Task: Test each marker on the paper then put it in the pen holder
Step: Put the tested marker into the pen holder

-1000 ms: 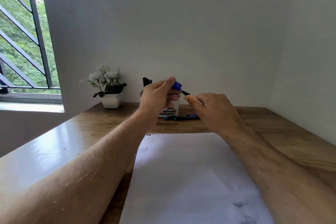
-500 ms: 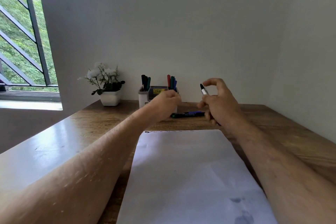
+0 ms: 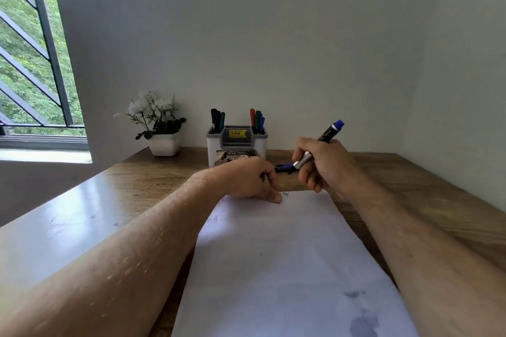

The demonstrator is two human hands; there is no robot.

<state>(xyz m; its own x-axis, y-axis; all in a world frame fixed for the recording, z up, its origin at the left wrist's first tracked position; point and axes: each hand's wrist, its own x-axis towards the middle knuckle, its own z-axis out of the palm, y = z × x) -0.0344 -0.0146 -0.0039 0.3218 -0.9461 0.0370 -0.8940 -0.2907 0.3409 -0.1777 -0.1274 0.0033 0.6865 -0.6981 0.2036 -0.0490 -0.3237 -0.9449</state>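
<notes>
My right hand (image 3: 324, 165) grips a black marker (image 3: 328, 133), its blue end up and right, its silver neck slanting down-left. The tip hangs just above the table, beyond the far edge of the white paper (image 3: 287, 254). My left hand (image 3: 246, 180) is curled shut with the thumb pressing on the paper's far edge; the blue cap it pulled off is hidden inside the fist. A small pen mark (image 3: 286, 194) sits next to the thumb. The white and grey pen holder (image 3: 212, 145) stands behind my hands with several markers in it.
Another dark marker (image 3: 283, 168) lies on the wooden table (image 3: 410, 186) between the holder and my right hand. A white pot of flowers (image 3: 164, 142) stands left of the holder. Grey ink smudges (image 3: 361, 323) mark the paper's near end. A barred window is at the left.
My left hand pulled the blue cap off and dropped onto the paper's far edge. My right hand turned the marker from tip-up to tip-down and lowered it toward the paper.
</notes>
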